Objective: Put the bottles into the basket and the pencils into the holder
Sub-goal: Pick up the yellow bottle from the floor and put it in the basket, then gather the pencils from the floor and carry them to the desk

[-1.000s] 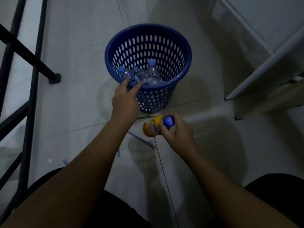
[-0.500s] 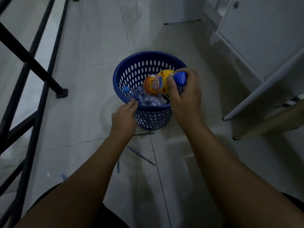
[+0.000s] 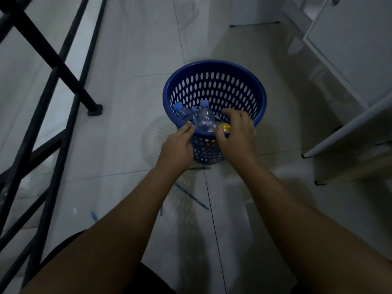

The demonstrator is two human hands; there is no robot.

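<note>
Released since before, yellow bottle [image 3: 223,127] lies in basket [image 3: 214,68] beside two clear bottles [image 3: 204,117]; right hand [image 3: 237,132] spread empty, left hand [image 3: 178,145] pinching the near rim

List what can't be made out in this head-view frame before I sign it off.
- Yellow bottle: mostly behind the right hand, so any grip can't be judged.
- Left hand at the basket rim: fingertips blur into it, contact unclear.
- Clear bottles: overlapping, count uncertain.
- Pencils on the floor: dim, partly under the forearms.
- Pencil holder: not in view.
</note>
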